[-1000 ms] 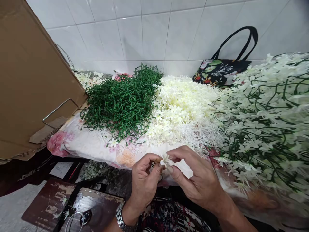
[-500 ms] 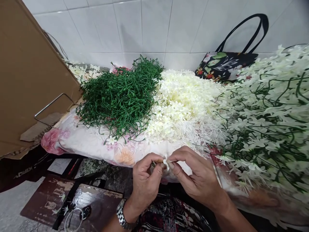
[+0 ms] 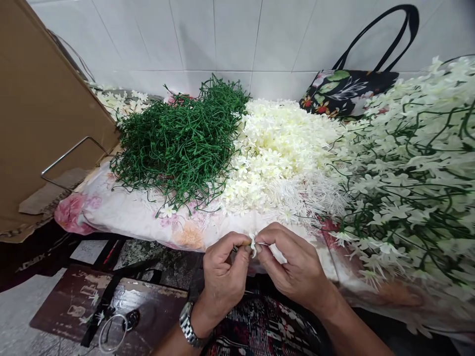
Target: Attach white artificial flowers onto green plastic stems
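Observation:
My left hand (image 3: 225,267) and my right hand (image 3: 295,262) meet at the front edge of the table. A small white artificial flower (image 3: 253,242) stands between their fingertips. My left thumb and index finger pinch it from behind, on a green stem that is mostly hidden by the fingers. On the other side, my right thumb and index finger are closed on a thin white stamen at the flower's centre. Beyond my hands lie a heap of green plastic stems (image 3: 178,143), a heap of loose white blossoms (image 3: 282,143) and a bunch of white stamens (image 3: 315,195).
Assembled white flowers on green stems (image 3: 401,183) are piled high at the right. A floral cloth (image 3: 126,212) covers the table. At the left stands a cardboard box (image 3: 44,113); a black floral bag (image 3: 345,91) rests against the tiled wall. A brown stool (image 3: 148,306) is lower left.
The right fingertips have moved in against the white flower, and less of the thin stamen shows. Both hands remain together in nearly the same place. The view has shifted slightly.

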Tool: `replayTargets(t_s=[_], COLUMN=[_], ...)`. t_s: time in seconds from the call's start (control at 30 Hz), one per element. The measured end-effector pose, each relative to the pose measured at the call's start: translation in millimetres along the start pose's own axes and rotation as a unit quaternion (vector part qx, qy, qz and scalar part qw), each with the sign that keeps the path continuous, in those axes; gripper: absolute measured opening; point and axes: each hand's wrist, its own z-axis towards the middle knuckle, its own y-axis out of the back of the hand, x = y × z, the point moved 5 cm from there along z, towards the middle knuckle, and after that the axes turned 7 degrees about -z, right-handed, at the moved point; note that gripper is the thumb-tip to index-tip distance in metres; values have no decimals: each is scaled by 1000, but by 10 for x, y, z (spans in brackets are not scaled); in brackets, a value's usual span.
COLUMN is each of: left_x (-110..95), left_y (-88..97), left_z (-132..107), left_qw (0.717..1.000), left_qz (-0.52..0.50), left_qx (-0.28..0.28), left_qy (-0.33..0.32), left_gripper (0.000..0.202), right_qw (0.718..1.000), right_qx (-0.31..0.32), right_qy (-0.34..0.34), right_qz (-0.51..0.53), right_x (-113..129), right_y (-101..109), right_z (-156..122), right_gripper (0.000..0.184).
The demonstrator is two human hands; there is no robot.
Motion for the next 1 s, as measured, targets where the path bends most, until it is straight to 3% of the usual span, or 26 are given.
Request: replayTargets(t_s=[0.2, 0.3, 0.4, 0.5, 0.57, 0.7, 0.9, 1.0], left_x=[88, 60, -46, -141, -175, -185, -13, 44], left_y=[39, 132, 201, 164, 126, 97, 60, 78], left_z=[50, 138, 194, 182, 143, 69, -2, -15], left_qw=[993, 967, 929, 909, 903, 912, 950, 975], left_qz=[-82, -207, -302, -342, -353, -342, -260, -172], left_qx=[-14, -95, -189, -218, -223, -200, -47, -10], left_qy=[79, 114, 99, 94, 99, 107, 168, 143], left_gripper=[10, 4, 14, 21, 24, 22, 7, 4], right_qw=[1000, 1000, 999, 996, 996, 994, 986, 978], right_qx=[13, 1, 22, 61, 33, -33, 39, 71], right_qy=[-6, -26, -39, -34, -19, 17, 103, 143], right_qz=[14, -1, -25, -50, -84, -107, -125, -134], right_x=[-50, -19, 55, 123, 140, 130, 227, 283], right_y=[40, 170, 173, 29, -27, 7, 107, 106], right_z=[41, 36, -52, -180, -240, -263, -156, -120], right_gripper=[9, 10, 19, 31, 26, 22, 20, 24])
